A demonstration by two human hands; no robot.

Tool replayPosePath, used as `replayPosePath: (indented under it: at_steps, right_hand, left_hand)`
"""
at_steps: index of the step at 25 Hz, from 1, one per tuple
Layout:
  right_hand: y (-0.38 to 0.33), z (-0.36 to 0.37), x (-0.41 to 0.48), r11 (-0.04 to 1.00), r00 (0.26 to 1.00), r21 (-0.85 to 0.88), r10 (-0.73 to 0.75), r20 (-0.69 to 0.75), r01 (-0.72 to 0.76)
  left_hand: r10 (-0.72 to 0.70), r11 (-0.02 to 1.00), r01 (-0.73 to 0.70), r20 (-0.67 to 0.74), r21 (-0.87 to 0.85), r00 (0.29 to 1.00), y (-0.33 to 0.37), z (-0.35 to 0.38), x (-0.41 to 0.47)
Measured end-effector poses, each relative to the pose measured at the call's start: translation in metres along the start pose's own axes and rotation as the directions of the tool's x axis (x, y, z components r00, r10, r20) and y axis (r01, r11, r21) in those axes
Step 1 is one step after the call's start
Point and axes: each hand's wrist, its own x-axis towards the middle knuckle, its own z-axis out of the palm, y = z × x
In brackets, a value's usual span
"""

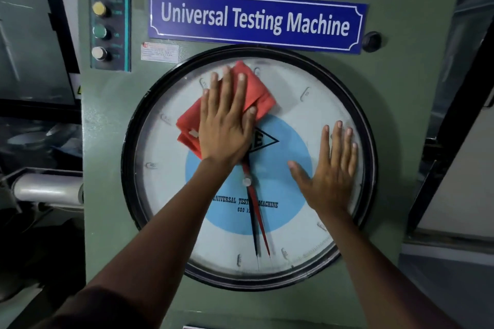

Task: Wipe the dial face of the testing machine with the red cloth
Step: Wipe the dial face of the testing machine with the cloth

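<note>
Cloth [248, 91], red and folded, looks soft and light, likely to bunch or slide on the smooth glass, so a flat palm over its middle suits it better than a pinch. It lies on the dial [307, 93], upper left of centre, pinned under the left hand [227, 125], whose fingers [227, 85] are spread wide across it. The right hand [330, 171] rests flat and open at the dial's right, empty; perhaps bracing.

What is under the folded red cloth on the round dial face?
The folded red cloth lies on the round dial face, pressed flat by the left hand. Scale marks show around it; whatever lies beneath it is hidden.
</note>
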Motion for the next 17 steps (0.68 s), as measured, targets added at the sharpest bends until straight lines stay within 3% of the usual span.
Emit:
replayPosePath:
  at_steps: [3,6,11,17]
  right_hand:
    - [0.001,0.0,0.001,1.0,1.0,-0.011,0.007,0.018,-0.007]
    - [0.0,0.002,-0.005,0.999,0.999,-0.004,0.042,0.015,-0.042]
    - [-0.003,0.004,-0.033,0.985,0.985,0.0,0.172,-0.012,-0.172]
    - [-0.003,0.009,-0.043,0.977,0.977,-0.019,0.211,-0.02,-0.211]
  left_hand:
    - [0.295,0.955,-0.295,0.078,-0.017,0.952,0.048,0.014,0.01]
    - [0.457,0.889,-0.456,0.134,-0.036,0.88,0.072,0.023,0.003]
    - [0.576,0.815,-0.576,0.199,-0.062,0.793,0.095,0.033,-0.015]
    - [0.684,0.719,-0.695,0.21,-0.031,0.698,0.092,0.035,-0.01]
